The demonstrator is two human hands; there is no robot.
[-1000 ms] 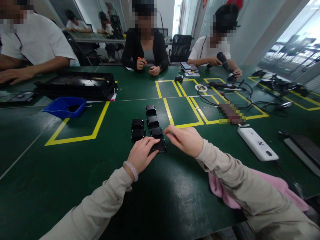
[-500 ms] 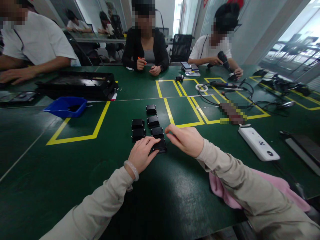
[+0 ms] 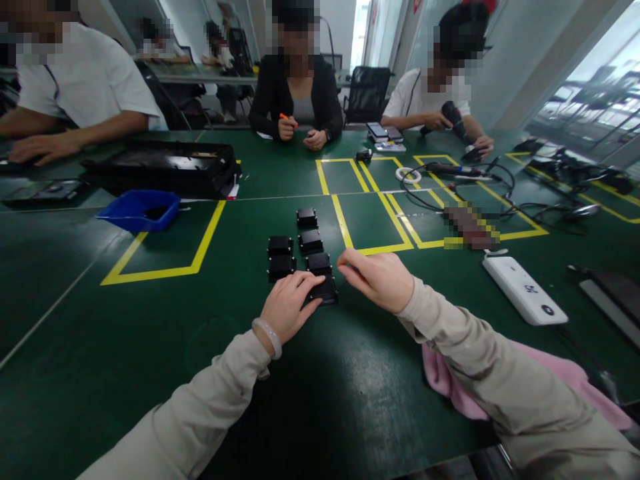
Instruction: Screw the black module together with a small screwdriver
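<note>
Small black boxes with shiny studs at their sides lie in two columns on the green table. My left hand grips the nearest black box of the right column, its thumb at the near edge and its fingers across the far part. Just right of that box is my right hand, thumb and forefinger pinched together. Anything between those fingertips is too small to make out. Beyond the gripped box sit other black boxes, and two more black boxes stand to their left.
Left are a blue scoop-like tray and a large black case. On the right lie a white power bank, a pink cloth, cables and a white ring. Across the table sit several people, one holding an orange pen.
The whole view has shifted slightly, so things appear a little further right. Both hands keep nearly the same pose at the nearest black box.
</note>
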